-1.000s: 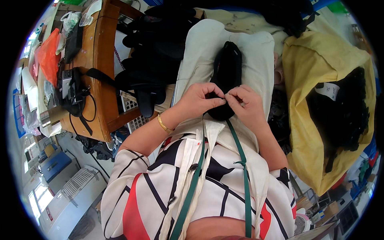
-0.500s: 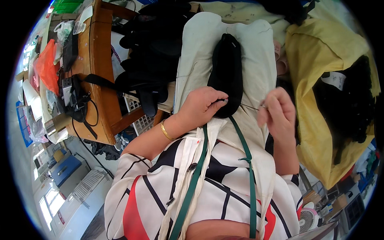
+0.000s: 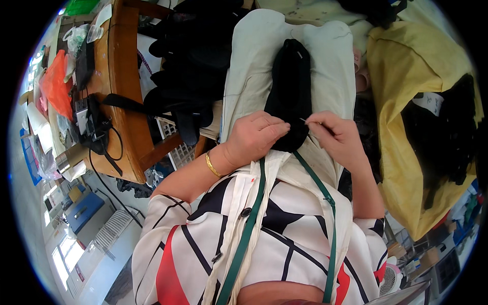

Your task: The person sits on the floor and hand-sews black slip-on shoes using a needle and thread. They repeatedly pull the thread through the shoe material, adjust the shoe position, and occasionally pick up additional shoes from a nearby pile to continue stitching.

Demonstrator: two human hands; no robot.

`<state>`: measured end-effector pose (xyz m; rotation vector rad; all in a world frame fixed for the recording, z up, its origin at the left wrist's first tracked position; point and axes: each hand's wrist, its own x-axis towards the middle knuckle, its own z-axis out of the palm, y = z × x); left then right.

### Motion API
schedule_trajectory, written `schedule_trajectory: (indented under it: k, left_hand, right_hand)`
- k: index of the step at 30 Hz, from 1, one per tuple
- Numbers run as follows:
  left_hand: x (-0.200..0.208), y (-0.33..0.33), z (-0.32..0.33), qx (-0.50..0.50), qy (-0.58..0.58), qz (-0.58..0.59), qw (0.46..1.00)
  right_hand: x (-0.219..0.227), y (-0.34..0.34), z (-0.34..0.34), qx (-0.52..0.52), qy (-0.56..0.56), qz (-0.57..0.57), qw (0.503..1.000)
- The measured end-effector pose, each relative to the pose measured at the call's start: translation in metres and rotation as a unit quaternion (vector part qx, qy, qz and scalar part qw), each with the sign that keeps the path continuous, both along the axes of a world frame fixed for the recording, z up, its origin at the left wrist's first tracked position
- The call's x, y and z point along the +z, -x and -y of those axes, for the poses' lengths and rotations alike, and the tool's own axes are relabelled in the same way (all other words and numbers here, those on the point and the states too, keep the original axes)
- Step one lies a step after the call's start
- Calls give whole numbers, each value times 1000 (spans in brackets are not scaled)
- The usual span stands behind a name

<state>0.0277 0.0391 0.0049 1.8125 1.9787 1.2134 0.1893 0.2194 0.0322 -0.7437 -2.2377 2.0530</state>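
Observation:
A black cloth slipper (image 3: 288, 76) lies lengthwise on the cream cloth (image 3: 248, 71) over my lap, its heel end toward me. My left hand (image 3: 255, 134), with a gold bangle at the wrist, pinches the slipper's near end from the left side. At the right edge of that same end, my right hand (image 3: 337, 137) is closed, thumb against fingers, on a thin shiny needle (image 3: 303, 120). The needle's tip points toward the slipper. Any thread is hard to make out against the dark fabric.
On the left, more black slippers (image 3: 195, 56) are piled beside a wooden table (image 3: 128, 117) carrying bags and a black cable. A yellow sack (image 3: 394, 152) with black items inside stands at right. Green straps (image 3: 244, 244) hang over my front.
My right hand has come in from the right, from a blurred position away from the slipper, to the slipper's near end. My left hand keeps its pinch on the slipper.

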Motion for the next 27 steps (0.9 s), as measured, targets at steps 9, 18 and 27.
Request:
schedule_trajectory:
  k: [9,18,27]
  left_hand:
    - [-4,2,4,-8,-19,-50,999]
    - [-5,3,3,-8,-21,-40,999]
    - [-4,1,6,3,-18,1,1000]
  right_hand:
    - [-9,20,-1,110,-148,12,983]
    - [-5,25,-3,133,-138,37,981]
    - [-30,28,0,120,-45,10,992]
